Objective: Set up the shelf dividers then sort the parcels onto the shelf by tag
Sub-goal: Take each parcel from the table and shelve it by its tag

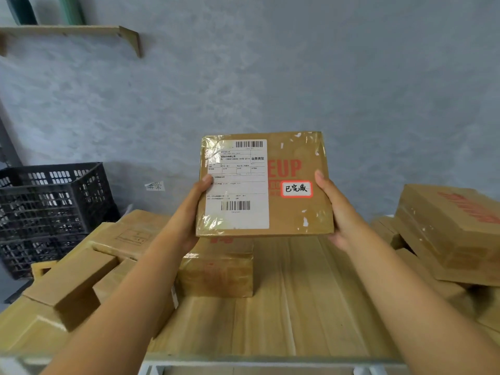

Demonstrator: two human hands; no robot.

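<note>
A flat brown cardboard parcel is held up facing me above the wooden table. It carries a white shipping label with barcodes and a small red-edged handwritten tag. My left hand grips its left edge, thumb on the label. My right hand grips its right edge. Several other brown parcels lie on the table: a pile on the left, one in the middle under the held parcel, and a stack on the right.
A black plastic crate stands at the left beside the table. A small paper note is stuck on the grey wall behind. A wooden wall shelf hangs high at the upper left. A white frame edge runs along the bottom.
</note>
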